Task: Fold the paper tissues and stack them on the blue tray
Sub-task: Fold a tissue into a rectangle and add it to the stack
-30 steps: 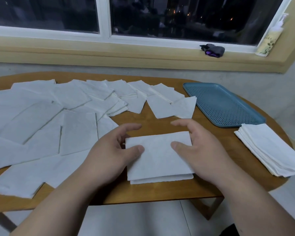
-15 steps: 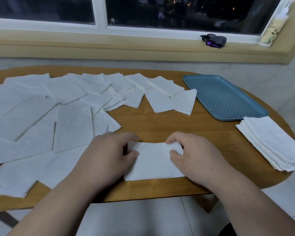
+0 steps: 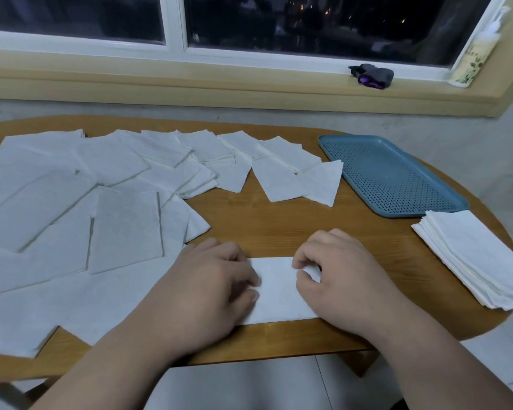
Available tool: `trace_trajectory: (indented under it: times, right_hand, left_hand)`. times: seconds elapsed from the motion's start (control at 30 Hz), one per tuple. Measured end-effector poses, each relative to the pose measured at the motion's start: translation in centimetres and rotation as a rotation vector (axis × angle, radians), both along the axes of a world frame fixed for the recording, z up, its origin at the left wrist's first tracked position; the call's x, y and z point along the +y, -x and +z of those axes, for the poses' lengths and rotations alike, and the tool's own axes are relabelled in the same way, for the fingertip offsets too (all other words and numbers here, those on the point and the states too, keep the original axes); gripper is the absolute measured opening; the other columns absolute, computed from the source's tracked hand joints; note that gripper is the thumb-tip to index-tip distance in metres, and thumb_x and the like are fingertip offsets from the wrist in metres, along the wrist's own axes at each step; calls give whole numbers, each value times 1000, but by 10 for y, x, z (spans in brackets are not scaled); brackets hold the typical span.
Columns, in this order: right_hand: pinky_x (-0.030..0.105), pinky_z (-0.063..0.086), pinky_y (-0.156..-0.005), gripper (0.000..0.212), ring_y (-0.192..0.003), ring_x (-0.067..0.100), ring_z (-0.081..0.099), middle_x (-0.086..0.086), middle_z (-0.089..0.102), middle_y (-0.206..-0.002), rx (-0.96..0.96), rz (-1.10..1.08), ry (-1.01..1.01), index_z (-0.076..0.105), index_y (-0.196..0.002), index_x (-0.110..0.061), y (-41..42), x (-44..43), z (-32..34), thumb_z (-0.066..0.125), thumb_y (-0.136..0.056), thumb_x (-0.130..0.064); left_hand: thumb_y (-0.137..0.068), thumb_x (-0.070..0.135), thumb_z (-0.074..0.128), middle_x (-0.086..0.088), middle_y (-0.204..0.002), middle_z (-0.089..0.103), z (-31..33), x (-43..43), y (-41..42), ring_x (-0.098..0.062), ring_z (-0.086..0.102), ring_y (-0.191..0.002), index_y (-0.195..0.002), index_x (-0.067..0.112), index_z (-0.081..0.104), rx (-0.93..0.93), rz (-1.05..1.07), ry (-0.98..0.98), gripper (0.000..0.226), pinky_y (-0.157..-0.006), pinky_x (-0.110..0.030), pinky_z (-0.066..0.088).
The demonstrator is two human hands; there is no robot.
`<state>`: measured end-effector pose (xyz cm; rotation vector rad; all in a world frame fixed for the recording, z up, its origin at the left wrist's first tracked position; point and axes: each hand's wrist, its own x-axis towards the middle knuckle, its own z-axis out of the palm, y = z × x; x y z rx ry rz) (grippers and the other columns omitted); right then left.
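A white paper tissue, folded into a narrow strip, lies near the front edge of the wooden table. My left hand covers its left end with curled fingers, the fingertips on the paper. My right hand pinches the right part of the strip, where a bit of paper is raised between thumb and fingers. The blue perforated tray sits at the back right with nothing on it. A stack of folded tissues lies on the table just in front of the tray.
Several unfolded and half-folded tissues spread over the left and back of the table, some overlapping. A dark bundle and a flowered bottle stand on the window sill. Bare wood shows between my hands and the tray.
The tissue has gone from a wide rectangle to a narrower strip. Both hands moved closer together on it, and my right hand now pinches the paper.
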<state>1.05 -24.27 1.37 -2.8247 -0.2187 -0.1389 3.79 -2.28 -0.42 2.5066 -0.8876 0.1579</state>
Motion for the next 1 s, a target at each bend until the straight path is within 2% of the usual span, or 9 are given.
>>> trace_trajectory:
  times: [0.17,0.27,0.4,0.5,0.57,0.73,0.87,0.93,1.0]
  right_hand:
    - [21,42,-82,13,-97,1,48,-19,58,-92,-37,-98,-138,65,-82,-33,-25,-1,5,60,-90,-25]
    - [22,40,-85,11,-107,4,50,-18,58,-106,-29,-157,-115,68,-100,-33,-69,-1,11,60,-93,-31]
    - [33,46,-97,39,-121,17,51,-5,59,-127,-1,-161,-1,64,-125,-27,-126,6,13,59,-93,-48]
    - [38,51,-93,35,-109,20,57,-2,61,-119,38,-176,95,66,-118,-24,-145,13,7,58,-94,-48]
    - [39,52,-89,23,-101,21,58,-1,62,-113,-1,-189,143,69,-108,-23,-145,16,1,55,-97,-37]
    - [35,48,-85,24,-97,19,56,-2,63,-102,-83,-141,241,70,-100,-22,-118,13,-4,47,-100,-23]
    - [27,49,-71,15,-84,7,57,-11,65,-92,-21,-143,45,66,-97,-26,-80,4,7,51,-100,-27]
    - [25,53,-72,11,-84,3,60,-16,67,-92,21,-166,-143,66,-93,-32,-58,2,17,57,-99,-33]
    - [19,52,-75,9,-90,-4,63,-24,70,-97,50,-147,-345,67,-90,-33,-37,2,28,61,-97,-33]
  left_hand:
    - [-85,52,63,25,-93,55,2,7,-9,3,44,-98,-104,44,72,75,-59,18,22,-95,-25,39]
    - [-85,50,68,24,-97,56,2,9,-12,2,44,-101,-107,45,71,99,-93,11,22,-95,-22,38]
    - [-83,53,67,26,-100,53,3,12,-15,3,43,-104,-110,46,70,119,-113,-5,28,-97,-24,37]
    - [-82,53,67,27,-103,52,3,14,-15,2,42,-108,-112,47,69,147,-119,-5,31,-98,-24,37]
    - [-83,53,68,28,-105,52,4,15,-15,2,42,-110,-113,48,68,154,-122,0,31,-100,-25,35]
    - [-83,53,69,28,-105,53,2,16,-18,2,43,-109,-113,46,69,146,-126,7,31,-100,-25,36]
    - [-85,52,70,27,-101,57,4,16,-16,3,45,-106,-107,44,71,174,-112,61,24,-96,-24,39]
    - [-86,45,71,26,-102,57,6,16,-14,2,47,-107,-100,43,70,195,-56,191,15,-91,-20,39]
    - [-86,39,70,28,-110,53,9,15,-12,4,43,-115,-104,45,65,187,32,324,19,-89,-15,37]
